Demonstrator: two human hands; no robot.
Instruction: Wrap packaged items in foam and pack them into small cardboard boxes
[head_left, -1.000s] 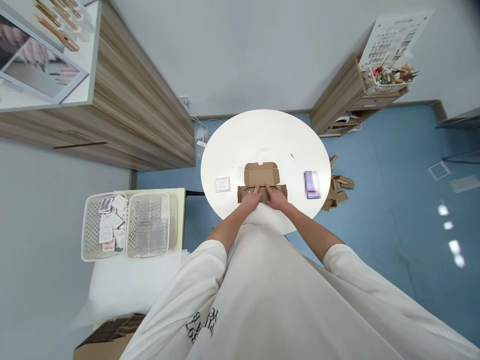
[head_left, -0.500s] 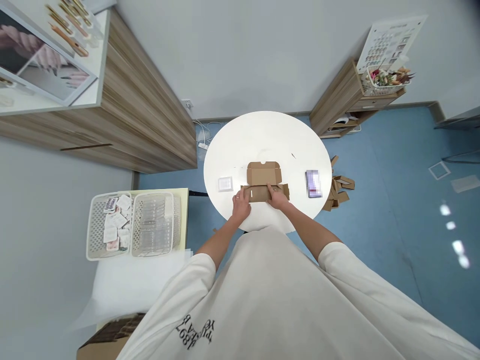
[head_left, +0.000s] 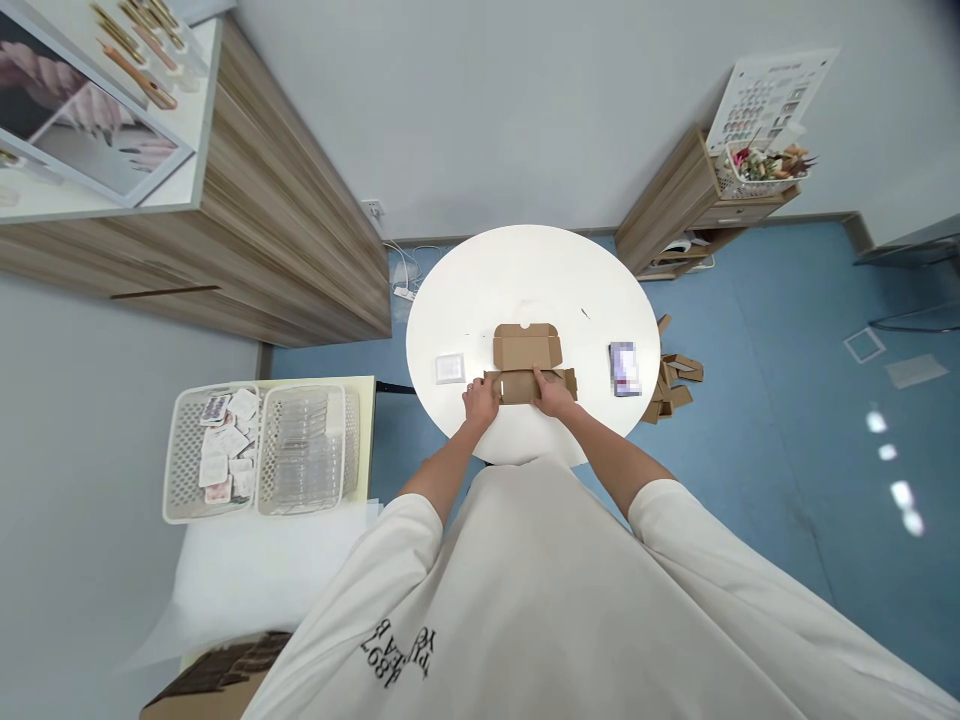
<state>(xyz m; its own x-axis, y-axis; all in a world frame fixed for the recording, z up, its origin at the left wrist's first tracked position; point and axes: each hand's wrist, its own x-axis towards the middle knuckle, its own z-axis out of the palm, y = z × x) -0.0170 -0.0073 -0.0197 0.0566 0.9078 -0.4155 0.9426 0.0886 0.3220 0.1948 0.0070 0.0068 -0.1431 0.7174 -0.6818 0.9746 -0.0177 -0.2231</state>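
A flat brown cardboard box blank, partly folded, lies near the front of the round white table. My left hand grips the blank's left end with curled fingers. My right hand presses on its near edge right of centre, fingers closed on the card. The box's lid flap points away from me.
A small white square packet lies left of the box, a purple-and-white packet to its right. Folded cardboard pieces lie on the blue floor beyond the table. Two white baskets stand on a low table at my left. Wooden cabinets stand along the wall.
My left hand slid from the middle of the blank out to its left end. My right hand stayed on the near edge.
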